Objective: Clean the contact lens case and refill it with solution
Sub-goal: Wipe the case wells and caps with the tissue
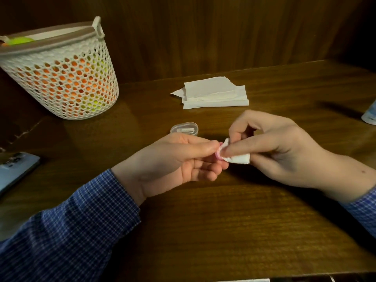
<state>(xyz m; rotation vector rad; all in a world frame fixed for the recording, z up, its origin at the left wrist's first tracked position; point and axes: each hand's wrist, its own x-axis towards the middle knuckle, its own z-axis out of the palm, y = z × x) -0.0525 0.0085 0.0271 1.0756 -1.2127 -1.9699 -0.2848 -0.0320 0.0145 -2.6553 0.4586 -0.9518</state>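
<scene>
My left hand (pixel 179 159) pinches a small pink round piece (pixel 218 154) of the contact lens case between thumb and fingers, just above the wooden table (pixel 223 231). My right hand (pixel 274 147) holds a folded white tissue (pixel 237 158) and pushes its corner against the pink piece. Most of the pink piece is hidden by fingers and tissue. A clear oval plastic case (pixel 184 128) lies on the table just behind my left hand. The edge of a pale bottle (pixel 369 115) shows at the right border.
A stack of white tissues (pixel 213 94) lies at the back centre. A white mesh basket (pixel 61 76) with orange and green contents stands at the back left. A phone (pixel 14 171) lies at the left edge. A wooden wall rises behind the table.
</scene>
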